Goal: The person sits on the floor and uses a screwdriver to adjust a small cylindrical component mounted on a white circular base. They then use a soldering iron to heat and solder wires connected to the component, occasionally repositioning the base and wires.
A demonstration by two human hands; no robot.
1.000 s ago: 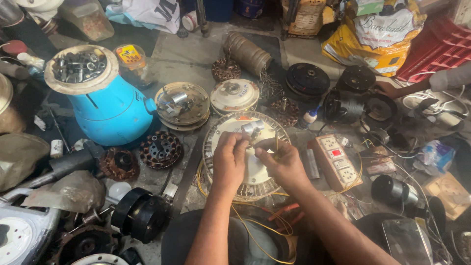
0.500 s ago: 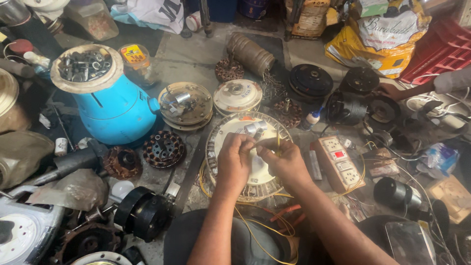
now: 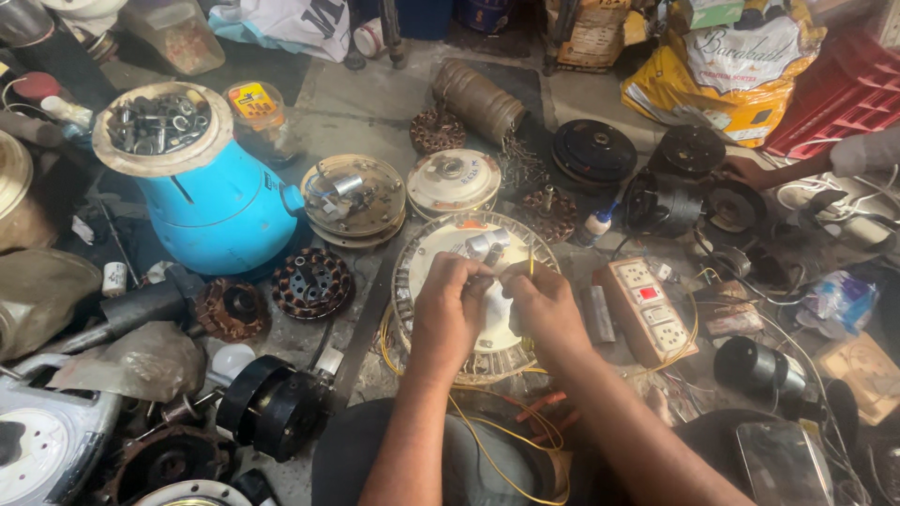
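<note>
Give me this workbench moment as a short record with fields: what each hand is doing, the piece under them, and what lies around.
left hand: left hand pinches something small over the motor; what it is, too small to tell
right hand: right hand beside it, fingertips meeting the left's
workpiece: round cream fan motor housing with ribbed rim
wiring: thin yellow wires trail toward the person
left side: blue plastic drum topped with metal parts
right side: white switch-and-socket board
far right: another person's hand on dark motor parts
</note>
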